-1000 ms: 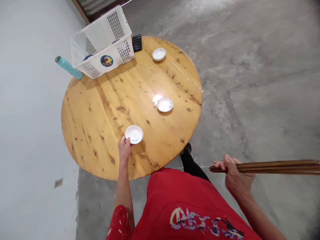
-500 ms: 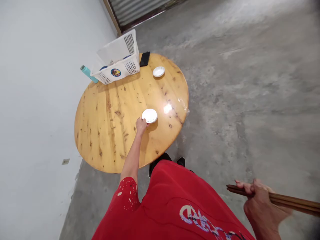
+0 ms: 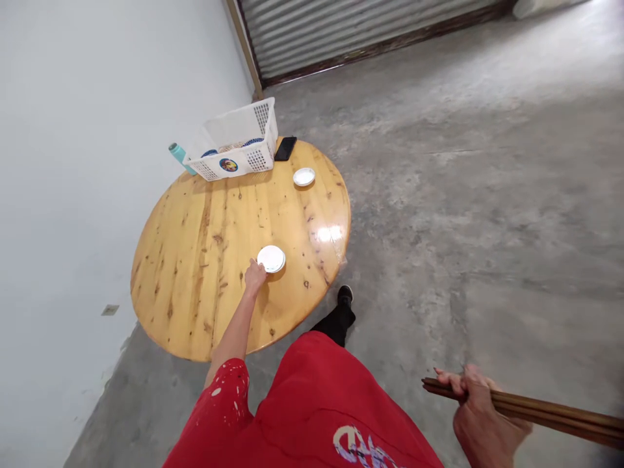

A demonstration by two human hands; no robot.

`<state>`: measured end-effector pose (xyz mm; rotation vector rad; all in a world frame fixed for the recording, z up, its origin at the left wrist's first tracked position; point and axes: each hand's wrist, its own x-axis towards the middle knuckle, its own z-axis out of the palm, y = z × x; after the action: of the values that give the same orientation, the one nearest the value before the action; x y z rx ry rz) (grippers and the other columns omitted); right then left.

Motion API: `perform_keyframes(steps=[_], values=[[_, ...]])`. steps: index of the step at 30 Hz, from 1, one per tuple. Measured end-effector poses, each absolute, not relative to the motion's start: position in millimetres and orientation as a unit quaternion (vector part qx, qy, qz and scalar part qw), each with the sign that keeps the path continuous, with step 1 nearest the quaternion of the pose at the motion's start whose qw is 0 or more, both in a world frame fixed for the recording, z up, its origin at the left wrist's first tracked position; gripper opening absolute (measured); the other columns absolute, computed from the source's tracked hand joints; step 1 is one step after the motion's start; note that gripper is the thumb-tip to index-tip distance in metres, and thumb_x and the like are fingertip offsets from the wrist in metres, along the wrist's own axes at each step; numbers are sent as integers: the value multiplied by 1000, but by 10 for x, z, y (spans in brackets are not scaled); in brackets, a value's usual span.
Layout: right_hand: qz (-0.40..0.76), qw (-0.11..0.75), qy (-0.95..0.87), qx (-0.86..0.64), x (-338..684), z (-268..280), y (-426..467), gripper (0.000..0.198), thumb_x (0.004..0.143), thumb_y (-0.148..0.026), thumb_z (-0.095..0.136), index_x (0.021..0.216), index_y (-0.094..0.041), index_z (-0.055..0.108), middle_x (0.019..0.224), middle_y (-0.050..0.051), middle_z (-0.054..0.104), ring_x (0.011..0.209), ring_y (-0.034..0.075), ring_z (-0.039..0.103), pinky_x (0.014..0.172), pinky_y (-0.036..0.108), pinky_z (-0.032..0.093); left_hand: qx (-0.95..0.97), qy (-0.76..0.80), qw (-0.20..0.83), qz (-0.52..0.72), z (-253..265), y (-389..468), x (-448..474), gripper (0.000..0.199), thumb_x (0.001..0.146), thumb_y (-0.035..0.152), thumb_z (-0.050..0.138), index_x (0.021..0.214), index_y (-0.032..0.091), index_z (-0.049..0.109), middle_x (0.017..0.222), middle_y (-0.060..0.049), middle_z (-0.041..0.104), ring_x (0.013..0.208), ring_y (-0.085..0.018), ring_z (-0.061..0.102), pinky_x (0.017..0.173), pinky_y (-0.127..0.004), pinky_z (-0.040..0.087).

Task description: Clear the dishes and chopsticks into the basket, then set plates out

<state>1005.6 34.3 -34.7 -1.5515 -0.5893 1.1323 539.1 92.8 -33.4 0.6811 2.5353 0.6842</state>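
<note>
My left hand (image 3: 255,277) reaches over the round wooden table (image 3: 190,260). Its fingers pinch the near left rim of a small stack of white saucers (image 3: 271,259), held just above the tabletop; a second rim shows under the upper one. At the lower right, away from the table, my right hand (image 3: 485,413) is wrapped around a bundle of brown wooden chopsticks (image 3: 550,411). Their tips point left and the bundle runs out toward the right edge of view. Farther back on the table sits a single white saucer (image 3: 304,176).
A white plastic basket (image 3: 234,159) with blue-patterned items inside stands at the table's far edge. Beside it are a black phone (image 3: 285,148) and a turquoise bottle (image 3: 178,154). A white wall (image 3: 73,162) rises on the left; concrete floor (image 3: 439,214) spreads to the right.
The view has shifted, so the table appears lower and further left. One foot now shows stepped out to the right. Both hands keep their hold on the saucers and chopsticks.
</note>
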Motion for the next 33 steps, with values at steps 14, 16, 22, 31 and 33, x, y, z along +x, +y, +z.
perform_keyframes(steps=[14,16,22,31,33], values=[[535,411,-327,-662,10166,-305,2263,57,70,-57,87,53,-20,47,52,-4,50,57,13,61,70,26,62,-19,824,334,458,-443,1045,5701,17,95,18,60,111,14,57,70,-2,70,49,-14,67,44,-19,50],[544,392,-342,-658,10152,-304,2516,59,71,-59,86,52,-19,46,53,-3,50,57,13,61,69,27,62,-45,817,322,475,-456,1091,5762,20,94,14,59,114,12,57,69,-2,71,47,-13,66,45,-18,51],[575,379,-351,-634,10104,-317,3141,58,70,-56,88,54,-20,46,52,-5,47,56,14,60,72,34,63,-109,805,272,516,-412,1286,5963,25,90,13,62,115,9,58,64,-2,69,48,-12,66,47,-18,54],[580,397,-345,-622,10194,-319,4245,54,68,-48,90,55,-21,45,50,-7,44,53,13,57,71,35,61,-114,774,225,580,-221,2311,6342,24,86,15,63,109,9,60,69,-3,70,52,-14,68,48,-21,55],[584,397,-353,-614,10246,-285,4581,52,68,-46,89,54,-21,46,50,-7,44,52,13,57,73,36,61,-102,769,216,593,-168,2698,6405,22,87,14,61,108,8,60,70,-3,70,52,-13,67,49,-21,55]])
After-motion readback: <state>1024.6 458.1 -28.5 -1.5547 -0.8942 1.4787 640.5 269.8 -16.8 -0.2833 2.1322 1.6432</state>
